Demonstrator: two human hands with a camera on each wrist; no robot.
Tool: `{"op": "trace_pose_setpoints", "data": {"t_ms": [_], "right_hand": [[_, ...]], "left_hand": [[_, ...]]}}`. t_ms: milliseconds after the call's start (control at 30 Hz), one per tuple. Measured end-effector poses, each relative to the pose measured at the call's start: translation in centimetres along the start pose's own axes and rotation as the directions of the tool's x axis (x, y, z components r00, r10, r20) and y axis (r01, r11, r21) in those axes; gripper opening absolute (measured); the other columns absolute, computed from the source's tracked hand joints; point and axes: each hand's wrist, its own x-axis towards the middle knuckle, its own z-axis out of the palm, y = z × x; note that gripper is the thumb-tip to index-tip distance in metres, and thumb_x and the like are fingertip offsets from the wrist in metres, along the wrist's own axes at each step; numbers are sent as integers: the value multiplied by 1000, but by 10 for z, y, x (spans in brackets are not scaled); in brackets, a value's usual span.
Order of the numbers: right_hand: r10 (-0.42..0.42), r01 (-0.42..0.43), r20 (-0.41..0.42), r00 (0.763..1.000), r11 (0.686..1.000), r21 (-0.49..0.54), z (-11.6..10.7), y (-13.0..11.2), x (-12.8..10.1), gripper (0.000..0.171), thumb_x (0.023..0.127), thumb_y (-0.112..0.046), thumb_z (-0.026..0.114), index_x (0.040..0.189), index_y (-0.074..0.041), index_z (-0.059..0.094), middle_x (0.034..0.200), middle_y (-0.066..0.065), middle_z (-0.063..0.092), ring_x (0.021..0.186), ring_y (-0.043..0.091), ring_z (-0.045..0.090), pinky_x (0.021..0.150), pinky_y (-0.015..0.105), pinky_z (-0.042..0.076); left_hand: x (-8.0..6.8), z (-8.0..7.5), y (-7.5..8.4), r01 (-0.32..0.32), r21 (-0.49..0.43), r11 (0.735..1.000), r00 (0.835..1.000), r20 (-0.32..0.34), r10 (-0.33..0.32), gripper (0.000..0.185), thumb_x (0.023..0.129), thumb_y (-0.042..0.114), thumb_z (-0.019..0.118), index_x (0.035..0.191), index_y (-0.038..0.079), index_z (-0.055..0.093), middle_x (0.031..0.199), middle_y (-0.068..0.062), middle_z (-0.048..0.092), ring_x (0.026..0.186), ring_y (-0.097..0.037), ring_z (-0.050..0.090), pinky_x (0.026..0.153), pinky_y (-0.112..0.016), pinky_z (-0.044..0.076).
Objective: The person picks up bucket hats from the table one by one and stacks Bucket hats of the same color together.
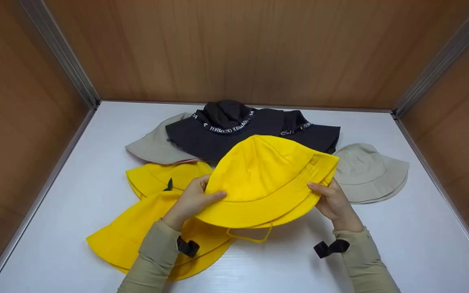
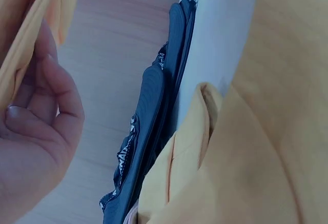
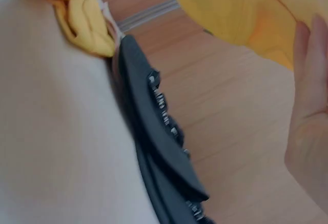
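Left hand [image 1: 191, 200] and right hand [image 1: 334, 202] each pinch the brim of a round yellow cotton bucket hat [image 1: 265, 181], raised above another flat yellow hat [image 1: 136, 232]. Black lettered hats [image 1: 234, 128] lie behind, partly covered.

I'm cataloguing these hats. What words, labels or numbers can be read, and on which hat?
"TORNADO TORNADO" in white on the band of the front black hat.
Rear black hat: white band lettering, too small to read.
Wrist views: band lettering blurred.
Yellow hat in both hands and beige hats: none seen.
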Motion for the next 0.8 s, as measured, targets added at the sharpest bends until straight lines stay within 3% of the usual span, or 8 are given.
{"op": "trace_pose_setpoints", "data": {"t_ms": [200,333,400,500,600,700,800], "right_hand": [[95,-100,-99,991,994,-47,-20,18,3,34,97,1,41,127,-15,37,114,-2,57,105,11,61,90,28,51],[145,-186,-252,957,972,-146,-29,23,7,34,97,-3,46,129,-12,38,104,-5,64,92,8,64,82,26,53],[119,-227,-360,925,935,-274,-31,25,10,39,96,-7,51,132,-6,38,101,-5,64,88,5,63,80,23,52],[44,-273,-428,903,827,-491,-32,25,17,49,95,-12,54,138,0,34,114,5,59,101,8,58,90,22,46],[24,-254,-350,936,735,-628,-31,24,23,54,97,-16,53,142,2,30,133,19,47,122,22,47,105,32,38],[100,-216,-207,973,704,-676,-29,24,29,58,98,-19,50,145,3,25,144,24,36,134,36,33,112,47,28],[188,-208,-107,976,679,-704,-27,25,34,59,99,-23,48,146,3,24,146,24,35,136,39,30,113,51,24]], "left_hand": [[-6,-5,8,-64,-2,998,997,34,64,55,82,29,74,124,-1,56,105,-14,66,82,-19,67,80,-32,55],[-14,-7,19,-128,-15,992,986,106,129,55,82,27,74,124,-2,56,106,-17,66,83,-21,68,78,-35,56],[-17,-7,25,-158,-24,987,976,148,160,54,82,25,74,124,-3,55,107,-20,66,85,-22,69,77,-35,56],[-21,-7,34,-191,-12,982,961,203,189,51,83,23,74,123,-4,56,106,-22,66,83,-21,69,75,-34,56],[-24,-7,41,-217,7,976,949,235,209,49,83,21,73,121,-5,57,104,-22,67,80,-18,69,74,-34,56],[-26,-7,45,-225,8,974,943,254,215,48,83,21,73,120,-5,58,103,-22,67,80,-18,69,73,-34,57],[-28,-6,48,-231,-9,973,934,277,224,47,83,22,73,120,-4,59,104,-21,67,80,-18,69,74,-34,56]]}}
